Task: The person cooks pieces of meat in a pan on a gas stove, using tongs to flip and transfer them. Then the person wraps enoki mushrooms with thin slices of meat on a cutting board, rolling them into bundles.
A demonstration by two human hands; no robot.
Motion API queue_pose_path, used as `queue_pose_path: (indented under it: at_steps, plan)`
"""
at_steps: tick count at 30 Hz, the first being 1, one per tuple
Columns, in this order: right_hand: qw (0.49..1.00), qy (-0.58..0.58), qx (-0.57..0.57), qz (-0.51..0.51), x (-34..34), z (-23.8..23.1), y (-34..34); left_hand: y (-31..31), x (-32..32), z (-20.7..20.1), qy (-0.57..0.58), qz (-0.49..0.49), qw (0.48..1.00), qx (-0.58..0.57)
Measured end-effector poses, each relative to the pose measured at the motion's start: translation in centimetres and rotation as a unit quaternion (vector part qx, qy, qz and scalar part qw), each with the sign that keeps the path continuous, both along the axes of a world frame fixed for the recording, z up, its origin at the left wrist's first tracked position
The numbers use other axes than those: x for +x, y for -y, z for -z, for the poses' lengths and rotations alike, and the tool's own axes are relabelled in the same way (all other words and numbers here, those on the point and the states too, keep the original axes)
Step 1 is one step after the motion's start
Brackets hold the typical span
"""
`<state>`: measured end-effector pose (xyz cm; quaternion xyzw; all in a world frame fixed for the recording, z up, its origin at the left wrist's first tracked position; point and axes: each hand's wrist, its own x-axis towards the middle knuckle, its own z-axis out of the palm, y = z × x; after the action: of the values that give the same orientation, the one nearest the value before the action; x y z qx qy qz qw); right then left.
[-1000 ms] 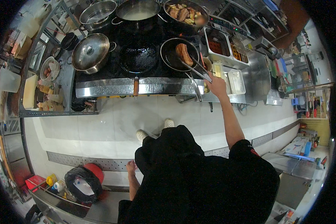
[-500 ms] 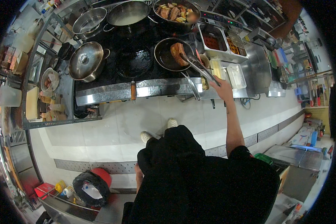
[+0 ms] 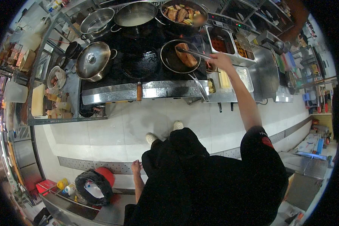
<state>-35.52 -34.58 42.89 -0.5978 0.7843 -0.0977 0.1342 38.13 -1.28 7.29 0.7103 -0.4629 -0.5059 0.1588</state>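
Note:
My right hand [image 3: 221, 62] is closed round metal tongs [image 3: 196, 53] at the right of the stove. The tongs' tips are at a browned slab of meat [image 3: 187, 60], which is tilted in a frying pan [image 3: 168, 62]. Whether the tips pinch the slab or only press on it I cannot tell. The pan's metal handle [image 3: 200, 87] sticks out over the stove's front edge. My left hand [image 3: 136, 166] hangs low beside my body, its fingers loosely curled and no object showing in them.
Behind the pan stand a pot of meat and vegetables [image 3: 182, 17] and a pot of pale liquid [image 3: 135, 23]. A lidded pot [image 3: 92, 69] is at the left. Metal containers of sauce [image 3: 219, 44] sit right of the pan. A black-lined bin [image 3: 83, 194] stands behind me.
My right hand has moved up and forward, so the tongs lie flatter, and the meat has tipped to a new angle in the pan. My left hand has come further out beside my body.

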Motion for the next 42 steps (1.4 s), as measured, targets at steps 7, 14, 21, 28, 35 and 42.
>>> queue_pose_path:
  at_steps: [7, 14, 21, 28, 35, 42]
  plan:
    - [0.990, 0.028, -0.116, 0.072, 3.6, 4.2, -5.7, -4.9, -1.9, 0.0, 0.000, -0.046, 0.994, 0.097]
    - [0.970, 0.124, -0.172, 0.119, 5.6, 9.1, -4.9, -5.8, -0.4, 0.4, -0.067, -0.110, 0.987, 0.099]
    - [0.958, 0.145, -0.211, 0.132, 4.6, 11.6, -10.2, 0.4, -2.1, -3.1, 0.104, -0.024, 0.991, 0.076]
    - [0.963, 0.116, -0.196, 0.142, 5.8, 10.5, -10.1, 0.2, -0.8, -0.8, 0.093, 0.029, 0.993, 0.061]
    - [0.971, 0.084, -0.192, 0.117, 6.6, 8.3, -10.3, -1.1, -2.1, -2.1, 0.063, 0.040, 0.994, 0.075]
    - [0.966, 0.097, -0.216, 0.100, 6.4, 8.3, -10.0, -2.9, -1.8, -1.2, 0.029, 0.023, 0.996, 0.077]
